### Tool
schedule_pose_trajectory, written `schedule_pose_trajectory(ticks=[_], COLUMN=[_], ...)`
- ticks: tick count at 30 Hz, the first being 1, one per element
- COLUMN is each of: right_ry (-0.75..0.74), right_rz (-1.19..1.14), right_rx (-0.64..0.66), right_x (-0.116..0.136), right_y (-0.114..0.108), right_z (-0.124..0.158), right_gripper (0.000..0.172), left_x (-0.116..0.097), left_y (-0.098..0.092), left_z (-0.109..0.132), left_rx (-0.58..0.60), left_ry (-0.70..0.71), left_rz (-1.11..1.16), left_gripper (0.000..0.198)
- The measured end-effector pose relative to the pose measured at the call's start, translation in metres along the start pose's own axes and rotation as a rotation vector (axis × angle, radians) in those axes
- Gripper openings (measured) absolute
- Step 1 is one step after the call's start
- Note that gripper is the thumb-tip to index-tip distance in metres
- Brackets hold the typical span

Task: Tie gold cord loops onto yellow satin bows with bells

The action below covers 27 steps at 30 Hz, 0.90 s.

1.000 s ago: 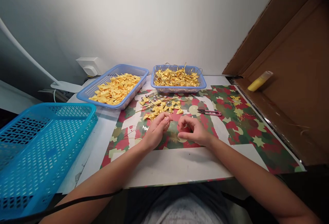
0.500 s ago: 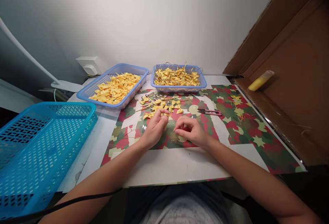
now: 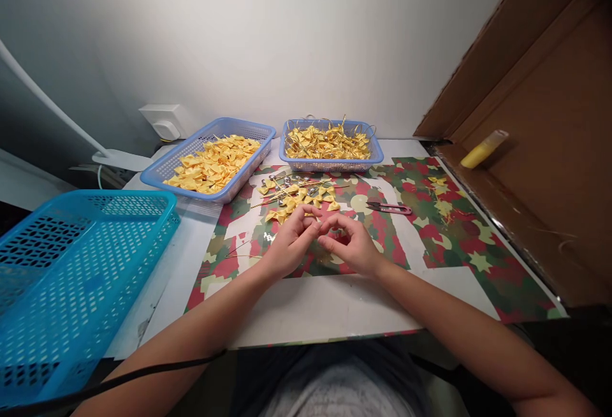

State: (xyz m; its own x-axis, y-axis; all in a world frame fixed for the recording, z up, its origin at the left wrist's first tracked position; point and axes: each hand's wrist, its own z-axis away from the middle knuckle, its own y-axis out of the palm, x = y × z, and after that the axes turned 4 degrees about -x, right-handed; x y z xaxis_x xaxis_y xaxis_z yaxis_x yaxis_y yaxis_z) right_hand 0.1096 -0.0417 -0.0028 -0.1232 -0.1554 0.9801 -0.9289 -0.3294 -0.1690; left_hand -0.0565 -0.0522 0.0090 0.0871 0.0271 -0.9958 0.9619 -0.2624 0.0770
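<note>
My left hand and my right hand rest on the red, green and white patterned mat, fingertips pinched and touching each other at the middle. What they pinch is too small to make out. Just beyond the fingers lies a loose pile of yellow ribbon bows mixed with small silver bells and gold threads. Pink thread snips lie to the right of the pile.
At the back stand two lavender baskets: the left basket holds yellow bows, the right basket holds bows with gold loops. A large turquoise basket stands at the left. A brown cardboard wall with a yellow tube is on the right.
Both hands have moved together and slightly away from me; their fingertips were apart a second ago and now meet in a pinch.
</note>
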Motion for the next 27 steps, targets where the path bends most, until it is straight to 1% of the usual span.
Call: schedule_pose_trajectory(ticks=[4, 8, 11, 16, 21, 27], right_ry=[0.134, 0.219, 0.272, 0.328, 0.363, 0.421], right_rz=[-0.186, -0.379, -0.455, -0.473, -0.453, -0.473], right_rx=[0.019, 0.04, 0.064, 0.055, 0.059, 0.113], right_x=[0.0014, 0.006, 0.0086, 0.0095, 0.0091, 0.0084], right_y=[0.0017, 0.0028, 0.0028, 0.0014, 0.0002, -0.0008], right_z=[-0.0035, -0.0073, -0.0083, -0.0077, -0.0068, -0.0056], right_gripper=[0.025, 0.034, 0.036, 0.036, 0.035, 0.036], left_x=[0.0017, 0.0037, 0.0039, 0.0017, 0.0001, 0.0007], left_y=[-0.0003, -0.0005, -0.0003, 0.0005, -0.0008, -0.0027], left_z=[-0.0006, -0.0019, -0.0025, -0.0028, -0.0038, -0.0048], left_rx=[-0.003, -0.016, -0.014, -0.049, -0.134, -0.172], left_ry=[-0.002, 0.014, 0.005, -0.02, 0.02, 0.03], left_rz=[0.013, 0.006, 0.021, 0.01, -0.078, -0.122], left_gripper=[0.025, 0.024, 0.023, 0.026, 0.023, 0.022])
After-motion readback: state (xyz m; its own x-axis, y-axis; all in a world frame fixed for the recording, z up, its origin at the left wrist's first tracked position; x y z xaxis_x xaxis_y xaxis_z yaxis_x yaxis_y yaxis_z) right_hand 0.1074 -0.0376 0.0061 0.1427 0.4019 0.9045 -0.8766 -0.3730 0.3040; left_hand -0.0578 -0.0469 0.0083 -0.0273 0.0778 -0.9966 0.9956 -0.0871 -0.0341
